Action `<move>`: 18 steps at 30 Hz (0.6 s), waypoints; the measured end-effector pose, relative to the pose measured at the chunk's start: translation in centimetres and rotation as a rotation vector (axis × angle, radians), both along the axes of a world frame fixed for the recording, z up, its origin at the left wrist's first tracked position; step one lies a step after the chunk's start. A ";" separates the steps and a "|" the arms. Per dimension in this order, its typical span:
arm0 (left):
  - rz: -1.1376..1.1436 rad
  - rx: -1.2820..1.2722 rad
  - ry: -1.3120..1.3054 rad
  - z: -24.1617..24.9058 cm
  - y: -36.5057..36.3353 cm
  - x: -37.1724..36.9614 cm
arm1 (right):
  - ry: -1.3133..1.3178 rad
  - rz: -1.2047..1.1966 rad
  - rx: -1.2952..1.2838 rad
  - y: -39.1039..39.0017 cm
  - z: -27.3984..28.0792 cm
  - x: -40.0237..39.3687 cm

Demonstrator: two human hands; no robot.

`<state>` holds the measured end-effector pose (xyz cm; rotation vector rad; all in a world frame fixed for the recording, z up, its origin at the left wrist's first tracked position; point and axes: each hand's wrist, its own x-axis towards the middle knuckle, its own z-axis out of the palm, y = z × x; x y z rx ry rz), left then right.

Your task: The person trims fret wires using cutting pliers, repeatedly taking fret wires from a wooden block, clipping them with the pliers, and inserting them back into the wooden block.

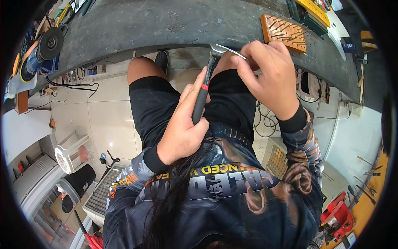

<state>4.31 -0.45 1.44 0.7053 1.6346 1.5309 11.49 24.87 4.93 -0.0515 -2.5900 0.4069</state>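
In my left hand is a hammer-like tool with a black grip, a red band and a flared metal head. My fingers wrap round the grip, and the index finger lies along the shaft. The head points up toward the bench edge. My right hand pinches a thin, shiny metal strip between thumb and fingers. The strip's far end overlaps the tool's head in this view. Both hands are above my lap, close to the front of the dark workbench.
On the bench at the right stands a wooden block holding several thin metal bits. An angle grinder with a dark disc is at the left end. Below are a white stool, loose cables and a red tool.
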 end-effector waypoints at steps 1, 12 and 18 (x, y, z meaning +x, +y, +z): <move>0.001 0.000 0.000 0.0 0.0 0.0 | 0.000 0.001 0.000 0.1 0.0 -0.2; 0.044 -0.024 -0.112 -0.3 0.0 1.0 | 0.086 -0.033 0.276 -0.8 -1.0 -1.1; 0.047 0.024 -0.217 0.6 0.2 0.5 | 0.108 -0.034 0.201 -0.1 0.6 -1.0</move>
